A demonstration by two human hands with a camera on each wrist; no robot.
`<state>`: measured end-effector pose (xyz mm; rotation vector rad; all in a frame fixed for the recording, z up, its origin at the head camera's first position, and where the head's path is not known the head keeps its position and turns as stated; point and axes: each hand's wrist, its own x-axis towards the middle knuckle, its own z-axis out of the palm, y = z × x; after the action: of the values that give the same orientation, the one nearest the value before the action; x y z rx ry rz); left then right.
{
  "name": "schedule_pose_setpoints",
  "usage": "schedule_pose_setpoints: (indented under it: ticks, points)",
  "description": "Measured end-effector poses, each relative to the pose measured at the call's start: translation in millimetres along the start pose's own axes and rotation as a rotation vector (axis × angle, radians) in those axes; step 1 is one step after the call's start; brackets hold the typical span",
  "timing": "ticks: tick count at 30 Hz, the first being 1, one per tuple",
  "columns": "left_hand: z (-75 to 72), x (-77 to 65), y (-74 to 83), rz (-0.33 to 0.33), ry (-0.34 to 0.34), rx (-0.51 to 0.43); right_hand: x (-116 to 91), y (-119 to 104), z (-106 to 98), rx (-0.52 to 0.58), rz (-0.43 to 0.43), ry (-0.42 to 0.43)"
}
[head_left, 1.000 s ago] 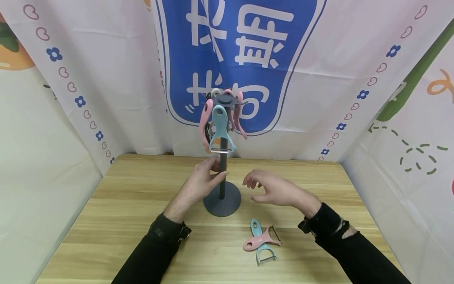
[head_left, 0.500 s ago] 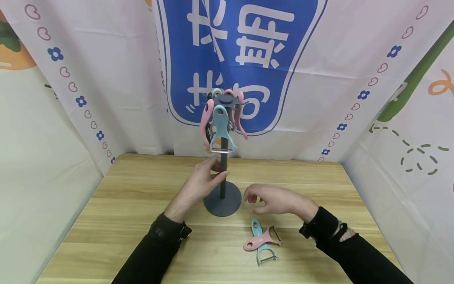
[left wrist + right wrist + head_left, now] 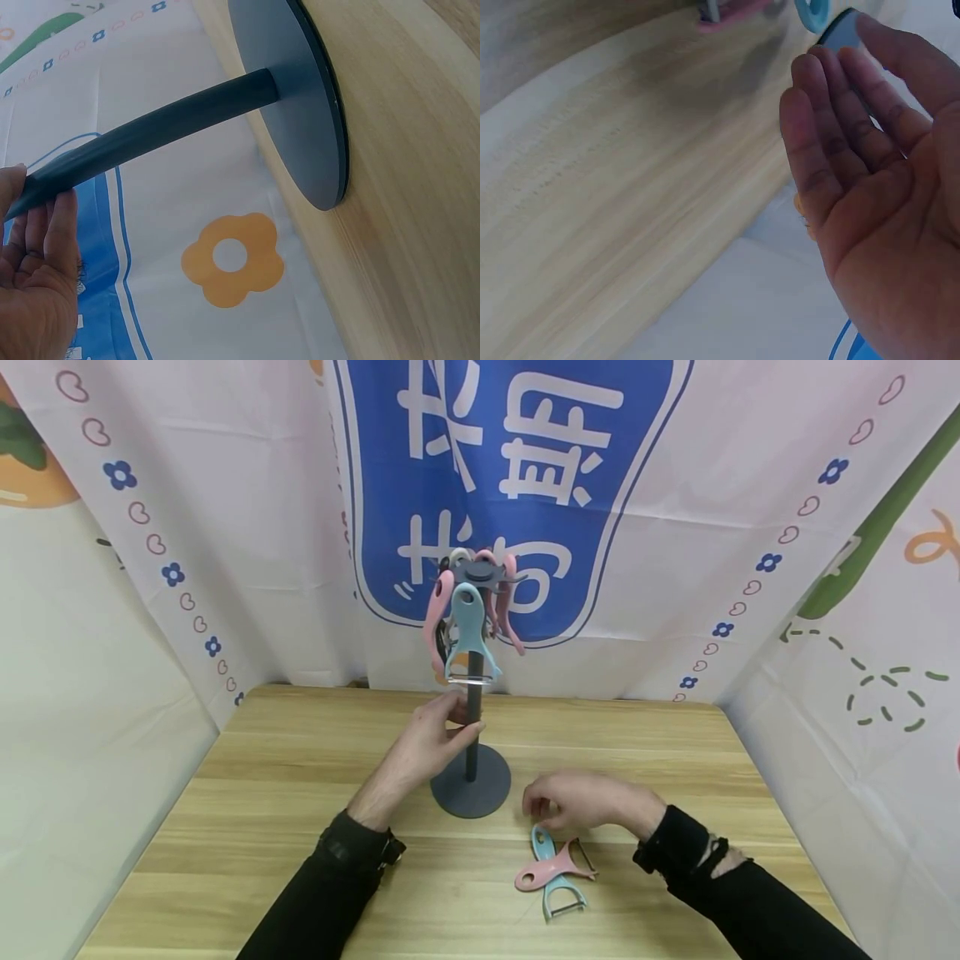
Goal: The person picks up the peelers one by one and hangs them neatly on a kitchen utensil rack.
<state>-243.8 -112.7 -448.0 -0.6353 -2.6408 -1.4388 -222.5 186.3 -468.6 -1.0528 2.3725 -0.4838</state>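
A dark grey stand point(image 3: 487, 797) stands upright on the table with a round base. My left hand point(image 3: 429, 739) holds its pole between thumb and fingers; the left wrist view shows the grip on the pole point(image 3: 165, 120). From the stand's top hang several peelers, including a light blue peeler point(image 3: 469, 618) in front and a pink peeler point(image 3: 437, 620) beside it. On the table a pink peeler point(image 3: 534, 877) lies across a light blue peeler point(image 3: 561, 900). Just above the blue handle's end is my right hand point(image 3: 588, 800), its fingers loosely bent and holding nothing in the right wrist view.
The wooden table point(image 3: 247, 827) reaches back to a printed cloth point(image 3: 270, 568) with a blue panel behind the stand. More cloth hangs along the left and right sides.
My right hand has come down toward me, from beside the pole to just over the lying peelers. The left hand keeps its hold on the pole, and the peelers stay put.
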Motion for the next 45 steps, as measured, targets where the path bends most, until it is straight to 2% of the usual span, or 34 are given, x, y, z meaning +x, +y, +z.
schedule_pose_setpoints:
  ticks: [17, 31, 41, 45]
  points:
    - [0.0, -0.8, -0.1, 0.005, 0.0, -0.003, 7.5, 8.1, 14.1, -0.015, -0.046, -0.008]
    - [0.5, -0.2, -0.6, 0.012, 0.003, 0.003, 21.7, 23.2, 2.1, -0.001, -0.005, 0.123]
    - [0.2, -0.3, -0.1, 0.003, 0.0, 0.003, 30.4, 40.3, -11.5, -0.047, 0.001, 0.242]
    - [0.0, -0.1, -0.7, -0.002, -0.002, 0.002, 28.1, 43.8, -14.5, -0.059, 0.015, 0.259]
